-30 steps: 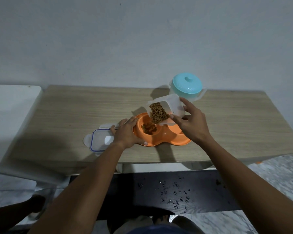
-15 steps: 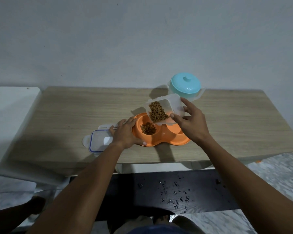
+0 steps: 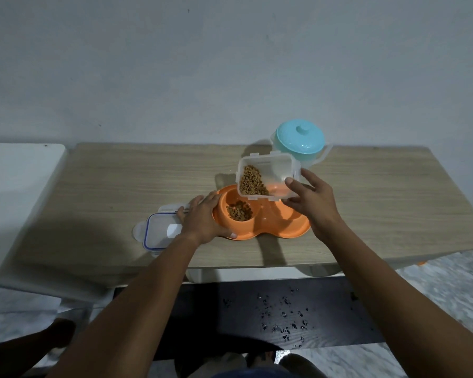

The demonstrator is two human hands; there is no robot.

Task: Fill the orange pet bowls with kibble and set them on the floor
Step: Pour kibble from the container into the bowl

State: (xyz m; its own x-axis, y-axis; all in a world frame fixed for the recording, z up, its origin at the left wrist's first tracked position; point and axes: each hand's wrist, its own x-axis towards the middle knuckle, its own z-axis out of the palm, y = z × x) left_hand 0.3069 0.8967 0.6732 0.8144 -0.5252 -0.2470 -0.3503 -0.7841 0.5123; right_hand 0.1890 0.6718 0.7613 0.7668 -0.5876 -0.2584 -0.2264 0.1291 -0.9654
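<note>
While the left hand [image 3: 202,222] grips the left rim of the orange pet bowls [image 3: 268,227], the right hand [image 3: 311,203] pinches a clear container [image 3: 276,170] just above their far side. The bowls sit near the front edge of the wooden table [image 3: 134,181], with bare wood left, right and behind them. A flat lid [image 3: 159,233] lies just left of them, partly under the left hand. A teal lidded pot [image 3: 299,141] stands behind them, against the grey wall. Kibble [image 3: 239,211] lies in the left well. More is heaped in the container. Since half a second ago, the container has turned its mouth toward the camera; the left hand has stayed put.
</note>
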